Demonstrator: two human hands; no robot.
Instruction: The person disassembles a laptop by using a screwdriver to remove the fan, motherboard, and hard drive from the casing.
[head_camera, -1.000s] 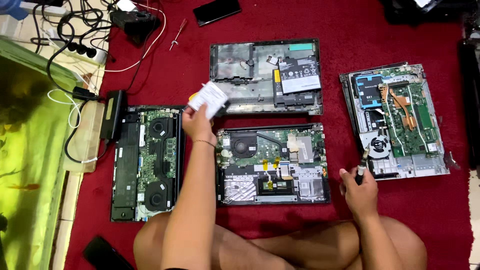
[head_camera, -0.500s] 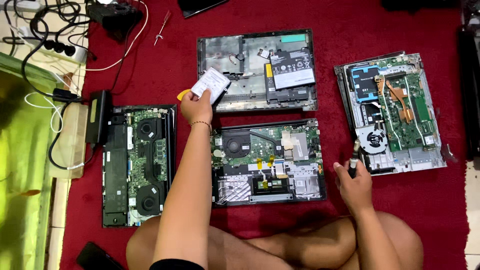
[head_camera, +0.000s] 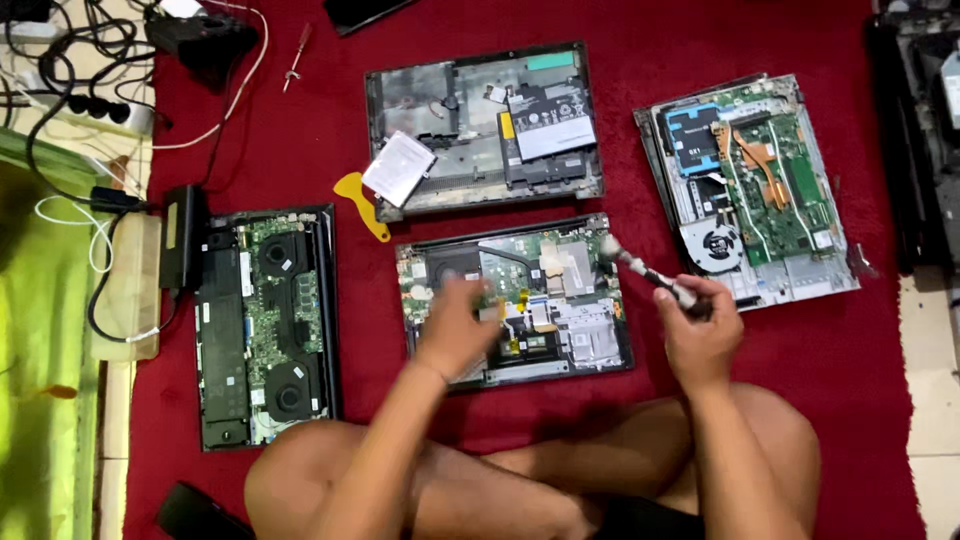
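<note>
The right hand (head_camera: 700, 335) is closed around a screwdriver (head_camera: 648, 275), its tip angled up-left over the middle laptop (head_camera: 515, 300). The left hand (head_camera: 455, 325), blurred, hovers loosely open above that board. Four opened laptops lie on the red carpet (head_camera: 600, 30); one yellow pry tool (head_camera: 360, 200) rests nearby.

Four opened laptops (head_camera: 515, 300) crowd the red carpet (head_camera: 830, 340). Narrow bare strips run between them; cables (head_camera: 70, 60) clutter the far left corner.

Four opened laptops (head_camera: 515, 300) lie on a cloth (head_camera: 700, 40) (one farther back).
</note>
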